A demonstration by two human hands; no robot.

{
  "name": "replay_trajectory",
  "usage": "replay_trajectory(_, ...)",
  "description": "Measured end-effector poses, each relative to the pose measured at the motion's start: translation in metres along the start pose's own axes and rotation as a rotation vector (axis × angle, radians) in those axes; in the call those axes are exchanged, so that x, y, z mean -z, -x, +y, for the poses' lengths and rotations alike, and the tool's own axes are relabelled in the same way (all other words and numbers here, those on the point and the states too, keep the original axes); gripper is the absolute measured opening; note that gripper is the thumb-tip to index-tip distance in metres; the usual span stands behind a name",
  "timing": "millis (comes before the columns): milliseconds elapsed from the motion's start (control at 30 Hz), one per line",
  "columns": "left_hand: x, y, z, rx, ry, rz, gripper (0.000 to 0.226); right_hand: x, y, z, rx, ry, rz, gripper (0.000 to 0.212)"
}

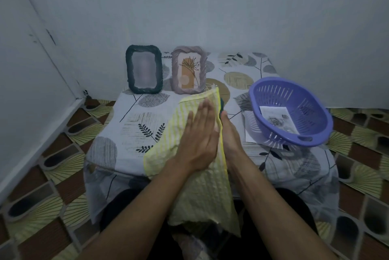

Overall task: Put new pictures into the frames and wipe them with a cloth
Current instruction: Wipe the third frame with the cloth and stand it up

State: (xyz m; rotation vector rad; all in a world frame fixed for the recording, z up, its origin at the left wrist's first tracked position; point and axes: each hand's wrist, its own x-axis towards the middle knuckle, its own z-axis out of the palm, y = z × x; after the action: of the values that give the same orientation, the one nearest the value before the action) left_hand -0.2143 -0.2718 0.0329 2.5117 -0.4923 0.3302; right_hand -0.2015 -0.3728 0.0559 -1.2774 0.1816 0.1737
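Beside the purple basket (271,79), the flat left hand (197,139) presses limp yellow cloth (202,196) on a stiff, probably fragile frame (222,106) that the right hand (231,137) grips edgewise.

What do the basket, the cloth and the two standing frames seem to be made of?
Basket: purple moulded plastic, slightly glossy, with slots. Cloth: yellow woven fabric, matte, waffle-textured. Dark frame and mauve frame: twisted rope-like relief, probably moulded resin or plastic; cannot tell for sure.
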Motion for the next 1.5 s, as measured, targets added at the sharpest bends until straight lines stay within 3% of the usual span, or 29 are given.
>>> replay_trajectory(100, 0.002, 0.002, -0.007, -0.151, -0.055, -0.035, 0.064, 0.003, -0.002, 0.0, -0.003, -0.014, 0.002, 0.048)
replay_trajectory(167, 0.008, -0.006, -0.015, -0.122, -0.112, 0.006, 0.061, 0.001, 0.0, 0.003, -0.063, -0.128, -0.064, 0.052)
replay_trajectory(333, 0.026, -0.035, -0.026, 0.423, -0.011, 0.21, 0.059, -0.007, 0.003, 0.007, -0.061, -0.147, -0.15, 0.049)
replay_trajectory(400, 0.026, -0.038, -0.021, 0.517, 0.053, 0.21, 0.061, -0.007, -0.001, 0.006, -0.029, -0.102, -0.137, 0.049)
replay_trajectory(467, 0.02, -0.035, -0.011, 0.444, 0.083, 0.174, 0.064, -0.007, -0.003, 0.002, 0.023, -0.033, -0.088, 0.048)
replay_trajectory(633, -0.003, -0.003, 0.015, 0.044, 0.149, 0.013, 0.061, 0.009, -0.012, -0.02, 0.09, 0.066, 0.021, 0.04)
replay_trajectory(800, -0.007, 0.017, -0.015, -0.17, -0.05, -0.041, 0.06, 0.018, -0.022, -0.014, -0.022, -0.284, 0.003, 0.06)
replay_trajectory(1033, 0.014, -0.005, -0.034, 0.393, 0.032, -0.021, 0.061, 0.024, -0.026, 0.002, -0.114, -0.506, -0.1, 0.067)
replay_trajectory(1167, 0.003, -0.001, -0.012, 0.512, 0.047, 0.023, 0.066, 0.015, -0.024, 0.005, -0.074, -0.455, 0.032, 0.062)
replay_trajectory(1233, -0.006, 0.008, -0.001, 0.432, 0.041, 0.006, 0.074, 0.012, -0.023, 0.004, -0.054, -0.408, 0.121, 0.054)
replay_trajectory(1333, -0.012, 0.023, 0.015, 0.151, 0.013, 0.086, 0.075, 0.008, -0.021, -0.001, -0.03, -0.319, 0.232, 0.044)
replay_trajectory(1433, -0.011, 0.03, 0.012, -0.06, 0.037, 0.206, 0.055, 0.009, -0.023, 0.005, -0.078, -0.346, 0.24, 0.051)
replay_trajectory(1500, -0.007, 0.029, -0.006, -0.068, -0.018, 0.194, 0.055, 0.012, -0.025, 0.014, -0.128, -0.479, 0.181, 0.059)
